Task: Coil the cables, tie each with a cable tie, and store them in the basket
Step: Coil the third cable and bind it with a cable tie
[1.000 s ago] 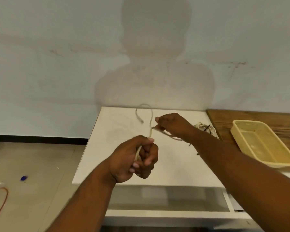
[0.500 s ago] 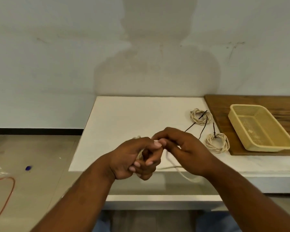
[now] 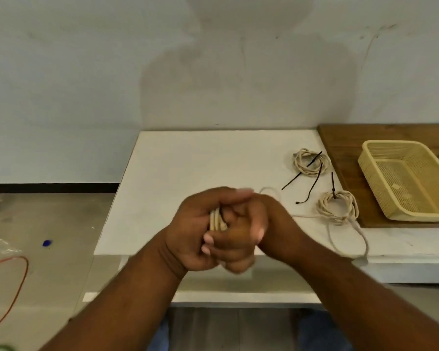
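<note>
A plain, sparsely furnished room, more a makeshift work corner than a fitted workshop or kitchen. A bare, scuffed grey wall (image 3: pixel 86 72) rises above a black skirting strip (image 3: pixel 51 187) and a dusty concrete floor (image 3: pixel 48 224). A low white table (image 3: pixel 188 160) stands beside a wooden top (image 3: pixel 390 135). An orange wire (image 3: pixel 20 279) lies loose on the floor.

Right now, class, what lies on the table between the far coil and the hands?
In the head view, two loose black cable ties lie on the white table between the far coil and the hands.
</note>
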